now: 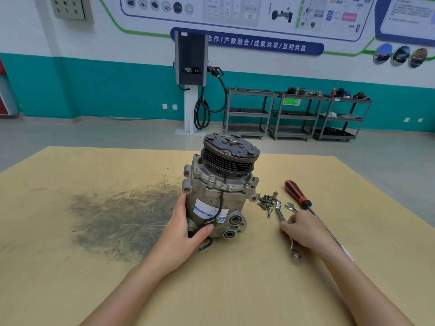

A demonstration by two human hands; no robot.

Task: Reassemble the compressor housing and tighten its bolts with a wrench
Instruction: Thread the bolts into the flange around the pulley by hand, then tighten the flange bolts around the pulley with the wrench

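Observation:
A grey metal compressor (219, 194) with a black ribbed pulley on top stands tilted on the tan tabletop (117, 290), a black cable trailing down its front. My left hand (186, 229) grips its lower left side, thumb across the front. To its right lies a heap of several loose bolts (267, 202). My right hand (306, 229) lies over two steel wrenches, its fingers curled round the shaft of one wrench (280, 211); the open end of the other wrench (290, 207) sticks out beyond the fingers.
A screwdriver with a red and black handle (297, 195) lies right of the wrenches, its shaft running under my right wrist. A dark grease stain (122, 220) covers the table left of the compressor. Grey shelf carts (296, 114) and a charging post (191, 78) stand by the far wall.

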